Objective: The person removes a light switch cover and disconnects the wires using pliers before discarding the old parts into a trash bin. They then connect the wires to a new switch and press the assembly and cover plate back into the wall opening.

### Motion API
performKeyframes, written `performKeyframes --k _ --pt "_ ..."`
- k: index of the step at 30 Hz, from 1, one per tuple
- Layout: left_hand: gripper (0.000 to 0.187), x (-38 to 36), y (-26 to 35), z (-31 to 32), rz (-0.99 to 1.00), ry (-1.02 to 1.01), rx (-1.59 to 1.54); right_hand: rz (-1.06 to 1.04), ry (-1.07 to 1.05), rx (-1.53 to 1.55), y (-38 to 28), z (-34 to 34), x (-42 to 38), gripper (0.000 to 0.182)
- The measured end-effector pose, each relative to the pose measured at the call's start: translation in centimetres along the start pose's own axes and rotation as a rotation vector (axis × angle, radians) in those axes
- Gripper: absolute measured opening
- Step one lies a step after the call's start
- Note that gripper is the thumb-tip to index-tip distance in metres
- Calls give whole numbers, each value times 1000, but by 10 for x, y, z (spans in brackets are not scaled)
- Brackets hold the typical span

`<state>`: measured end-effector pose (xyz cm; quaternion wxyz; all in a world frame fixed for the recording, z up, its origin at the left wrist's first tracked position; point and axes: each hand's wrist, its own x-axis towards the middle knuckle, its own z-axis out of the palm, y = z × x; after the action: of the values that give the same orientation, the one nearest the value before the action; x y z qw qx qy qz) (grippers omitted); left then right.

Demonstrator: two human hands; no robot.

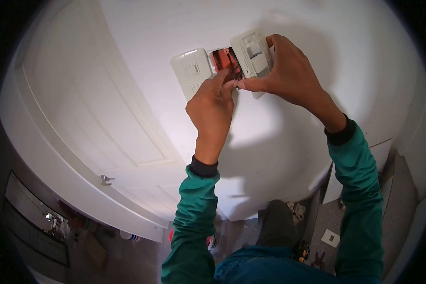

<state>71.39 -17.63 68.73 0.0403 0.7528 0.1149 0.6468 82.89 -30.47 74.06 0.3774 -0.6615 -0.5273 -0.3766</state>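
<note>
A white switch plate (252,53) is tilted away from the wall, its back side partly showing. My right hand (293,71) is closed round its right edge, with the thumb reaching under toward the left fingertips. Beside the plate, an orange wall box (226,62) is set into the wall, and dark wires (239,73) run from it behind the plate. My left hand (212,97) is closed in a pinch on the wires just below the box; the exact grip is partly hidden by the fingers. Left of the box, a second white switch plate (192,71) is on the wall.
A white panelled door (104,94) with a metal handle (107,180) stands to the left. On the floor at lower right lie a small white plate (330,238) and some tools (303,251). A white board (333,184) leans near the wall.
</note>
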Motion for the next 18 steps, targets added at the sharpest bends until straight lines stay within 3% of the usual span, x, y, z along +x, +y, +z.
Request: performKeyframes --k 6,9,11,18 --pt "32 -7 -7 11 86 110 21 27 48 -110 -8 1 1 95" --pt "30 -1 -6 3 54 -3 -41 76 -11 -120 -8 1 4 95" --pt "26 5 -4 -2 52 -62 102 -24 60 -83 -2 7 4 99" --pt "22 19 -4 -4 97 -71 94 -20 65 -67 0 3 2 98"
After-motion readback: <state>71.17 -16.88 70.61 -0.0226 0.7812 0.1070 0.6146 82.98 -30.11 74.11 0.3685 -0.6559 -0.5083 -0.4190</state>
